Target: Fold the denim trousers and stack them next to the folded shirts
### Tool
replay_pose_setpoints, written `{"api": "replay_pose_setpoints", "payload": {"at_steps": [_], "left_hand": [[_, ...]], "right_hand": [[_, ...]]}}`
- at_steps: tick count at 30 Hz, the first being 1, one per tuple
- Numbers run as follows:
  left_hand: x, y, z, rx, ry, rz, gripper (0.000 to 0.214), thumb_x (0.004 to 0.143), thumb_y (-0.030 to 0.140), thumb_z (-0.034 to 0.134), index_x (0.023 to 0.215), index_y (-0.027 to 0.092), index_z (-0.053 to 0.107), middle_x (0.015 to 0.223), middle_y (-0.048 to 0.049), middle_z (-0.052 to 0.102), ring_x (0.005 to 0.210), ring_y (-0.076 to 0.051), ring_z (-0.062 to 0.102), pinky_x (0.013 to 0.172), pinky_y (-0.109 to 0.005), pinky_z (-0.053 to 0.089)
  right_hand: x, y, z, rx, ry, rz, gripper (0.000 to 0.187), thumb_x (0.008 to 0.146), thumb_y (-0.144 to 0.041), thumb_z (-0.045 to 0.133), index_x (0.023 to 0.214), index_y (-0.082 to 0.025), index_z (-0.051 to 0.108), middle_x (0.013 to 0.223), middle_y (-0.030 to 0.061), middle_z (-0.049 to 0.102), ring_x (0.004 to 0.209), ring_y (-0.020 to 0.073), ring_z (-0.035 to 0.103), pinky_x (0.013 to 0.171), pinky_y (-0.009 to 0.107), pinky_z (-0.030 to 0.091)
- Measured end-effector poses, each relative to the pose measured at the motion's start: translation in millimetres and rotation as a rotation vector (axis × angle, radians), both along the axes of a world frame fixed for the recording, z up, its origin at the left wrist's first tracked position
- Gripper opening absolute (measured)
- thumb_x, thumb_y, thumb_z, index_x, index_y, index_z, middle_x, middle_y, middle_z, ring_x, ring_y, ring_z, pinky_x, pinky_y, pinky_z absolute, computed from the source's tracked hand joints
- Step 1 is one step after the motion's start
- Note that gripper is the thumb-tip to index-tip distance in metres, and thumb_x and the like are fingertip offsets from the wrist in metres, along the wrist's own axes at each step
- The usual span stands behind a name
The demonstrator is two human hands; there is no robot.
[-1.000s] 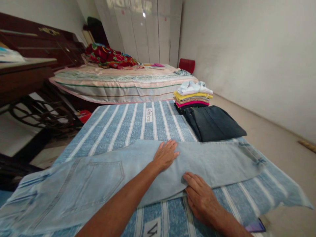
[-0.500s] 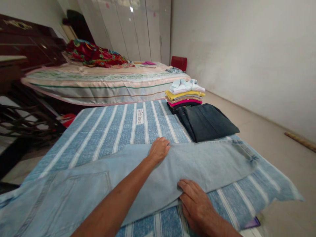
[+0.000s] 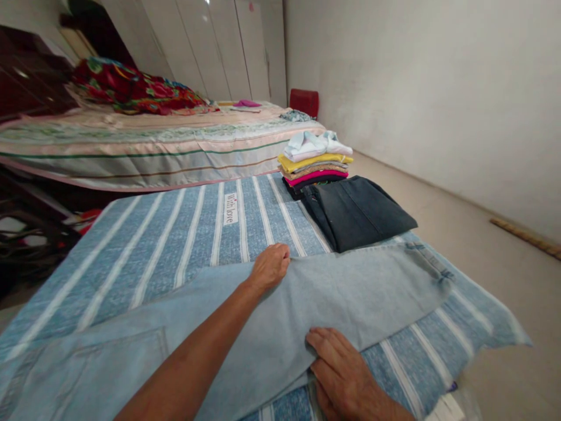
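Light-blue jeans [image 3: 350, 292] lie lengthwise across a blue striped cloth [image 3: 170, 234], legs laid together, with a back pocket at the lower left and the hems at the right. My left hand [image 3: 270, 266] is closed on the far edge of the jeans, around the middle of their length. On the near edge, my right hand [image 3: 339, 365] has its fingers on top of the denim and its thumb side tucked by the edge, gripping it. Just beyond the hems rest folded dark jeans [image 3: 359, 211].
A stack of folded clothes [image 3: 316, 161] stands behind the dark jeans. Further back is a bed [image 3: 153, 140] with a red floral blanket [image 3: 140, 88]. A red case [image 3: 304, 103] is by the wall, and a wooden stick [image 3: 526, 237] lies on the floor at right.
The view has shifted a little to the right, so everything appears further left. Both hands keep their places on the light-blue jeans, which lie much as before.
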State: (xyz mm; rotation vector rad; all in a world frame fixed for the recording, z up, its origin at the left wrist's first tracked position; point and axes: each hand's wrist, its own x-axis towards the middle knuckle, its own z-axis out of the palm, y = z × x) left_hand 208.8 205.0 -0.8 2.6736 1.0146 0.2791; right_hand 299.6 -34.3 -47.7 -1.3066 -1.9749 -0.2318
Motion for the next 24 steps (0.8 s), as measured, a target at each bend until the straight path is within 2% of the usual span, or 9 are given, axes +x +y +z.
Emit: {"api": "replay_pose_setpoints", "payload": {"at_steps": [3, 8, 14, 24], "left_hand": [[3.0, 1.3, 3.2, -0.009, 0.020, -0.006, 0.007, 0.078, 0.018, 0.046, 0.074, 0.020, 0.051, 0.077, -0.0033, 0.055, 0.078, -0.019, 0.052, 0.071, -0.031, 0.038], [20.4, -0.6, 6.0, -0.065, 0.002, -0.093, 0.015, 0.079, 0.033, 0.053, 0.077, 0.019, 0.057, 0.081, -0.0037, 0.057, 0.081, -0.020, 0.053, 0.071, -0.030, 0.038], [43.2, 0.6, 1.6, -0.102, -0.076, -0.125, 0.014, 0.076, 0.022, 0.052, 0.063, 0.018, 0.050, 0.072, -0.0019, 0.053, 0.070, -0.016, 0.051, 0.065, -0.027, 0.038], [41.8, -1.1, -8.9, -0.032, -0.120, -0.089, 0.011, 0.081, 0.024, 0.047, 0.071, 0.019, 0.048, 0.077, -0.0022, 0.052, 0.074, -0.017, 0.051, 0.070, -0.029, 0.040]], "right_hand": [[0.1, 0.9, -1.1, 0.022, -0.007, 0.001, 0.025, 0.073, -0.005, 0.039, 0.086, -0.013, 0.058, 0.110, 0.0173, 0.061, 0.113, 0.0264, 0.052, 0.092, 0.044, 0.049], [0.4, 3.9, 0.0, 0.030, -0.019, -0.001, 0.022, 0.076, -0.008, 0.039, 0.084, -0.013, 0.059, 0.109, 0.0173, 0.061, 0.110, 0.0267, 0.053, 0.090, 0.045, 0.049], [0.5, 3.9, -0.7, 0.006, -0.029, -0.008, 0.020, 0.078, -0.010, 0.041, 0.085, -0.014, 0.059, 0.111, 0.0169, 0.061, 0.110, 0.0261, 0.052, 0.092, 0.045, 0.048], [-0.6, 1.4, 4.1, -0.043, -0.002, -0.008, 0.023, 0.077, -0.009, 0.040, 0.089, -0.012, 0.060, 0.114, 0.0167, 0.059, 0.113, 0.0266, 0.050, 0.095, 0.046, 0.046]]}}
